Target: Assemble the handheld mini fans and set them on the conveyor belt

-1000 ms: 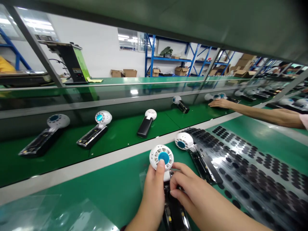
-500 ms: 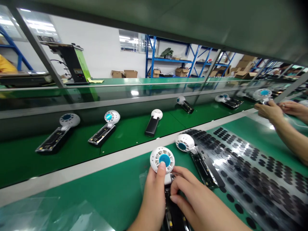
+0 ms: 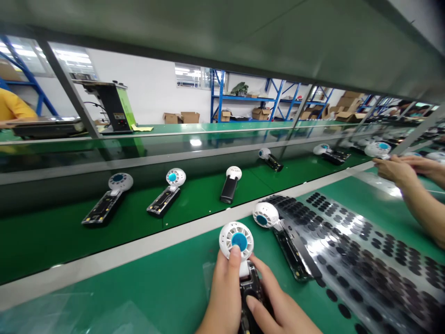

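Between my two hands is a handheld fan [image 3: 236, 240] with a white round head, a blue centre disc and a black handle whose inside shows. My left hand [image 3: 224, 287] wraps the fan's neck, its thumb lying on the lower edge of the head near the blue disc. Around the black handle from the right closes my right hand [image 3: 278, 301], thumb on its face. The handle's lower end is cut off by the frame. Just right of my hands, a second fan [image 3: 266, 215] lies on the green worktop, its black handle open along the side.
Clear sheets of black round stickers [image 3: 347, 250] cover the right of the worktop. Beyond a pale rail, several fans lie along a green conveyor belt [image 3: 198, 208]. A co-worker's hands [image 3: 399, 169] hold another fan at the right. Thin plastic film [image 3: 114, 320] lies front left.
My right fingers have uncurled from their pinch and now lie along the handle, thumb on its face. The fans on the belt have shifted right in view, and the camera has tilted slightly.
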Motion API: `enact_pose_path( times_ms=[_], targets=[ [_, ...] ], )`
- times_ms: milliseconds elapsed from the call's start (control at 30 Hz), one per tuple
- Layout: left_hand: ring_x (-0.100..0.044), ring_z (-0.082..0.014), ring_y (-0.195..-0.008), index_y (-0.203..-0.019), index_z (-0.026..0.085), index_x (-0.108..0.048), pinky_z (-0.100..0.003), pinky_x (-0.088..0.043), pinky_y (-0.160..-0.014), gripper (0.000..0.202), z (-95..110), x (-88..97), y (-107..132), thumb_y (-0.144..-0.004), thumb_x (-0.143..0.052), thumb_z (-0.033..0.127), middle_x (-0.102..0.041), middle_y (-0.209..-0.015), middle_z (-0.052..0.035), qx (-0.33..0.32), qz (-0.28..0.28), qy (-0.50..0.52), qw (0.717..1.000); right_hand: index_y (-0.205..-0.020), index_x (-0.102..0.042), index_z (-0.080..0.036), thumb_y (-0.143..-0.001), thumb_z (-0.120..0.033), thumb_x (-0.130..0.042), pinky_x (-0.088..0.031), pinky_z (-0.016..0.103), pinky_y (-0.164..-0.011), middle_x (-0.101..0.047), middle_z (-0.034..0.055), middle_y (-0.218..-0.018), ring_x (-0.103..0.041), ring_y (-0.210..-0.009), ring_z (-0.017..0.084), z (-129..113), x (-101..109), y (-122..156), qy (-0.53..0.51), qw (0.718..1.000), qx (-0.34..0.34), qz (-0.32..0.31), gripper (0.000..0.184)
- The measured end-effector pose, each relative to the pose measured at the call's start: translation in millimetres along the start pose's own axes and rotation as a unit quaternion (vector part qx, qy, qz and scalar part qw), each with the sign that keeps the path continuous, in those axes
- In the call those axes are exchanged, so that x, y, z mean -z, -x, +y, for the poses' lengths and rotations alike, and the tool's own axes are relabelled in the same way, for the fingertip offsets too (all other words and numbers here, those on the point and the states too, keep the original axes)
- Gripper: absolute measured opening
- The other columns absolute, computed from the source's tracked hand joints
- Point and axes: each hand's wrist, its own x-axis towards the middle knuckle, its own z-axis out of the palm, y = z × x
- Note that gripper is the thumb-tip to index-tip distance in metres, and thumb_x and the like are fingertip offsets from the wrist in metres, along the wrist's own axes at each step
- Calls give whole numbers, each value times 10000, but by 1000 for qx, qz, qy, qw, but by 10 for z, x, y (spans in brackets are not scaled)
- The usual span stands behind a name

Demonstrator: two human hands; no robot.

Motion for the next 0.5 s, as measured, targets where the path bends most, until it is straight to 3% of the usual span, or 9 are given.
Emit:
enact_pose_path(
  times_ms=[133,267,367,500],
  targets=[
    [-550,-262,-1003,-966,157,-590,-343,-405,-864,498,-111,-6,-40,-669,-549,554,-660,-969,-100,0,16,20,1000,-1164,-302,-212,-714,-318,-453,-462,288,-736,-627,28,-874,-608,-774,175,58,-34,14,-117,993,13,-3,487],
    [-565,-264,-961,-1013,187,-527,-346,-449,-769,592,-192,-3,-139,-628,-526,637,-632,-941,-94,21,-11,130,991,-1103,-290,-229,-741,-315,-438,-467,288,-700,-616,-1,-815,-609,-750,173,-118,111,-170,-125,990,22,55,401],
    [-533,-281,-983,-1031,195,-467,-344,-460,-680,675,-209,-1,-206,-566,-547,677,-590,-915,-96,67,-10,165,984,-1121,-304,-224,-811,-280,-386,-465,275,-734,-614,13,-914,-603,-827,161,-421,248,-609,-20,994,41,104,326],
    [-518,-302,-957,-996,207,-442,-347,-459,-606,763,-227,-17,-242,-486,-489,773,-534,-807,-66,84,33,102,991,-1218,-344,-199,-864,-304,-427,-443,351,-813,-563,54,-1091,-568,-929,180,-731,378,-1429,76,986,41,142,379]
  ],
)
